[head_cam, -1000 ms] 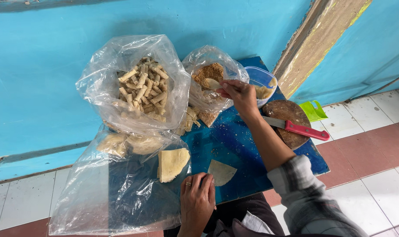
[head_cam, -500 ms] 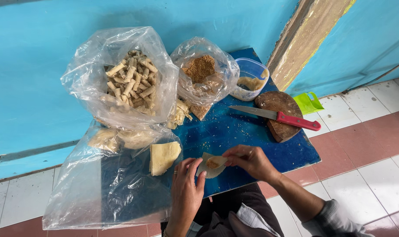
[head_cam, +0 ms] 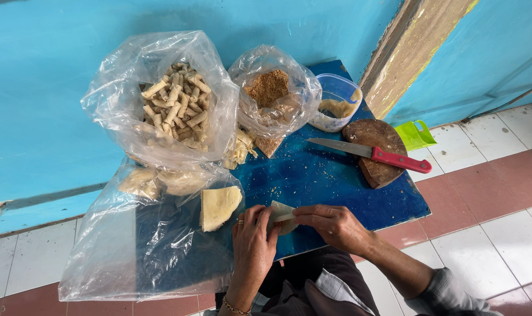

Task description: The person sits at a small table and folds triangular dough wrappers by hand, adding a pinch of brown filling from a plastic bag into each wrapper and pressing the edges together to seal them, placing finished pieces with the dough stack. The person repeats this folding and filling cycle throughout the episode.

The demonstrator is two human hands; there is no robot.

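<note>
Hands meet at the near edge of the blue table (head_cam: 336, 187): the left hand (head_cam: 253, 243) and the right hand (head_cam: 335, 225) both pinch a small pale wrapper (head_cam: 281, 213) between their fingertips, the left closed on its near-left side, the right gripping its right edge. The wrapper sits between the two hands, just above the table's front rim. Just left of the left hand, a flat clear plastic bag (head_cam: 143, 246) holds a stack of pale wrapper sheets (head_cam: 218, 206). Farther back, a round wooden board (head_cam: 376, 149) carries a red-handled knife (head_cam: 371, 154) lying across it. Beyond, a big clear bag (head_cam: 160, 99) is full of finished rolls (head_cam: 175, 102); beside it a smaller bag (head_cam: 274, 93) holds brown crumbs (head_cam: 269, 86). A clear plastic tub (head_cam: 336, 102) with beige paste stands just right of that. A green scoop (head_cam: 415, 134) lies on the floor by the wall.
</note>
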